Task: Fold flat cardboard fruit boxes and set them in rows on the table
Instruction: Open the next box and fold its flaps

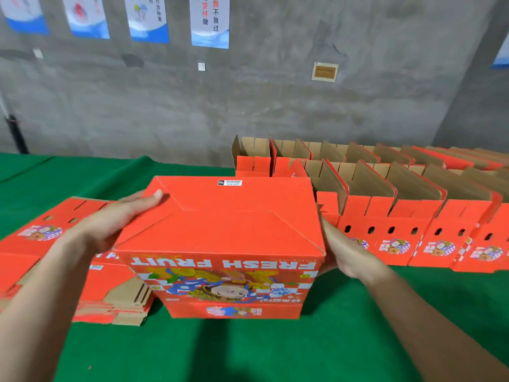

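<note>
Grey concrete wall [248, 106] with blue-and-white posters [210, 20] behind, green cloth surface [248, 354] in front. Red printed cardboard fruit box [225, 216] at near centre of surface, standing upside down, base flaps folded in and facing up, "FRESH FRUIT" print inverted. Left grip [118, 219] wide, fingers straight along left wall, thumb flat on top flap. Right grip [347, 252] wide too, palm flat against right wall, fingertips partly hidden. Stack of flat red cardboard blanks [27, 252] just beside, on left. Two rows of folded open-topped red boxes [385, 221] right and behind, brown insides showing. Step in hand, likely: squaring up and locking base. Next, probably: flip upright, set flush at near row's left end, without letting base flaps spring open.
</note>
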